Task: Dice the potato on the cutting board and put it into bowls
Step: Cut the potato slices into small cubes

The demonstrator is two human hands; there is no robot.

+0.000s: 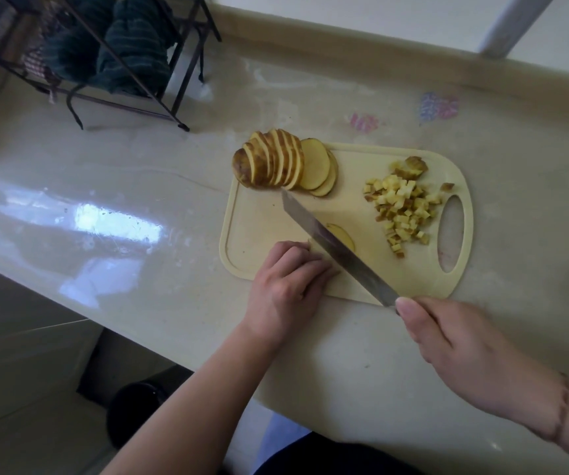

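Note:
A cream cutting board [262, 221] lies on the counter. At its far left corner a sliced potato [283, 162] leans in a fanned row of rounds. A heap of potato dice [403, 209] lies near the board's handle hole. My left hand [286, 286] presses down on a potato slice [343, 236] at the board's near edge, covering most of it. My right hand [461, 344] grips the handle of a knife [334, 246] whose blade crosses that slice, tip pointing toward the sliced potato.
A black wire rack [129, 73] with dark green cloths stands at the back left. The counter's front edge runs diagonally at the lower left, with floor below. A raised ledge borders the counter at the back. No bowls are in view.

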